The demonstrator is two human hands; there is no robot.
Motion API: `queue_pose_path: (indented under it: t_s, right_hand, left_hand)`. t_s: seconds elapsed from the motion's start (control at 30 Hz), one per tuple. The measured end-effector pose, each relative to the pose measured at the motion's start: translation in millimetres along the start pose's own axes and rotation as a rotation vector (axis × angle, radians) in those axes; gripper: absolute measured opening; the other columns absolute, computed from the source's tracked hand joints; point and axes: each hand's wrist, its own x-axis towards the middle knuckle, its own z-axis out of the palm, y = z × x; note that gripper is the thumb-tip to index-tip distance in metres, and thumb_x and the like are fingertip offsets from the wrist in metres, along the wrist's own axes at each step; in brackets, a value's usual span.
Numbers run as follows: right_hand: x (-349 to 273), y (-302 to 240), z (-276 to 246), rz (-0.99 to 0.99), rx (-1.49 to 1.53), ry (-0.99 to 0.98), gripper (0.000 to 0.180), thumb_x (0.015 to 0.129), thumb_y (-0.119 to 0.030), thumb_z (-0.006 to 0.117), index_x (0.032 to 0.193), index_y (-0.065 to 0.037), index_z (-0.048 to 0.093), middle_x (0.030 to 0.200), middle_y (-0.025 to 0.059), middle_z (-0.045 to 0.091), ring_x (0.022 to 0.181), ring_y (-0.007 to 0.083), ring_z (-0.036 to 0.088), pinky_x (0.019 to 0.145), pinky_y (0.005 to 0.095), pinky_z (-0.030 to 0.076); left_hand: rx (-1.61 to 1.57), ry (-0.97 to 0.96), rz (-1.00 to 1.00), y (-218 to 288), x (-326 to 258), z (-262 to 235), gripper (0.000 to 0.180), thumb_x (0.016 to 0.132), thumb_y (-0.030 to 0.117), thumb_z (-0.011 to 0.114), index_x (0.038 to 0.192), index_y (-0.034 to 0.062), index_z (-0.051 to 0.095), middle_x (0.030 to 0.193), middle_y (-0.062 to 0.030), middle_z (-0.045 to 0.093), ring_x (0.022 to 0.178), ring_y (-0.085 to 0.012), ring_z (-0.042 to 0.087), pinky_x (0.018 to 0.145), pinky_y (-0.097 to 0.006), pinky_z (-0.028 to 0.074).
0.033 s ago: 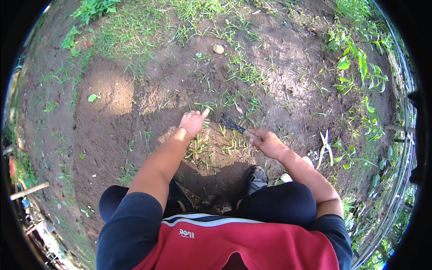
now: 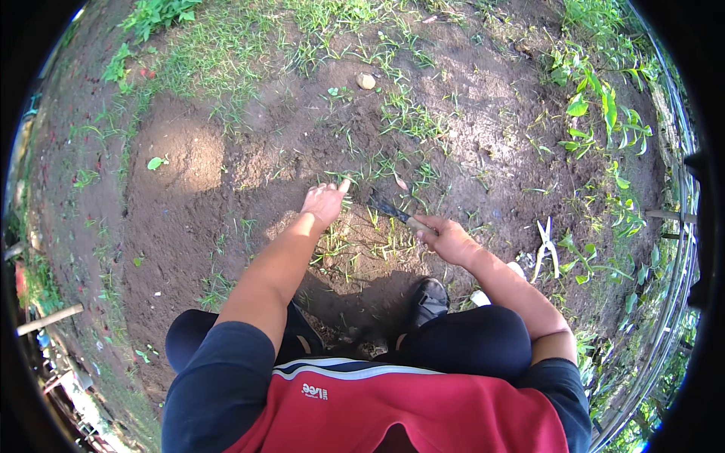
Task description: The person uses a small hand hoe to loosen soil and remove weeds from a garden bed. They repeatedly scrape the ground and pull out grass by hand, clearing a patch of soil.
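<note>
My left hand (image 2: 325, 202) reaches down to the soil among short grass, palm down. Its thumb stands apart from the other fingers, whose tips are partly hidden against the ground; no object shows in it. In my right hand (image 2: 447, 238) is a small hand tool that looks like a hand trowel (image 2: 391, 209), with a pale handle and a dark, soil-coloured blade. The blade points up and left, close to the grass just right of my left hand. Grass tufts (image 2: 355, 245) grow in the sunlit soil between my arms.
Pruning shears (image 2: 545, 251) lie spread on the ground to the right. A round pale stone (image 2: 365, 81) sits farther off. Leafy plants (image 2: 596, 106) grow along the right side by a fence (image 2: 683, 226). My dark shoe (image 2: 431, 300) is below the right hand.
The trowel and right hand have shifted very slightly to the left. My left hand has barely moved.
</note>
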Motion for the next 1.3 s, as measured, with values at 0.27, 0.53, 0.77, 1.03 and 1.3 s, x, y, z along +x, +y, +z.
queue_pose_path:
  t_s: [0.27, 0.53, 0.77, 1.03, 1.3]
  right_hand:
    - [31, -7, 4, -0.014, 0.004, -0.034, 0.040, 0.092, -0.029, 0.053, 0.128, -0.011, 0.051, 0.118, 0.0169, 0.059, 0.111, 0.0318, 0.055, 0.096, 0.0368, 0.042]
    - [53, 13, 31, -0.065, 0.064, 0.021, 0.045, 0.092, -0.030, 0.052, 0.132, -0.011, 0.046, 0.120, 0.0186, 0.057, 0.115, 0.0323, 0.053, 0.098, 0.0354, 0.041]
    - [62, 32, 29, -0.128, -0.319, 0.003, 0.049, 0.093, -0.034, 0.045, 0.139, -0.021, 0.034, 0.114, 0.0195, 0.059, 0.104, 0.0355, 0.058, 0.091, 0.0412, 0.045]
    - [47, 26, 27, -0.258, -0.535, 0.138, 0.047, 0.092, -0.030, 0.047, 0.138, -0.029, 0.036, 0.111, 0.0170, 0.059, 0.094, 0.0318, 0.062, 0.084, 0.0431, 0.048]
    - [61, -6, -12, -0.125, -0.103, -0.098, 0.044, 0.092, -0.031, 0.052, 0.132, -0.013, 0.047, 0.118, 0.0181, 0.059, 0.112, 0.0316, 0.055, 0.097, 0.0358, 0.041]
  left_hand:
    - [-0.042, 0.063, -0.141, -4, 42, 5, 0.034, 0.090, 0.016, 0.041, 0.121, 0.0044, 0.045, 0.106, -0.0176, 0.061, 0.101, -0.0318, 0.060, 0.084, -0.043, 0.047]
    - [-0.291, -0.078, -0.337, -11, 71, -6, 0.035, 0.097, 0.022, 0.029, 0.118, 0.0050, 0.051, 0.116, -0.0172, 0.059, 0.111, -0.0343, 0.055, 0.092, -0.044, 0.044]
    - [-0.470, -0.076, -0.450, -5, 59, -21, 0.035, 0.093, 0.016, 0.035, 0.125, 0.0082, 0.048, 0.118, -0.0183, 0.058, 0.110, -0.0356, 0.056, 0.093, -0.043, 0.045]
    - [-0.540, 0.050, -0.495, -10, 52, -13, 0.040, 0.081, 0.012, 0.049, 0.122, 0.0113, 0.049, 0.109, -0.0200, 0.062, 0.105, -0.0376, 0.058, 0.089, -0.045, 0.046]
    - [-0.558, 0.004, -0.474, -11, 53, -14, 0.030, 0.081, 0.013, 0.049, 0.110, 0.0082, 0.051, 0.107, -0.0219, 0.061, 0.102, -0.0402, 0.058, 0.087, -0.047, 0.045]
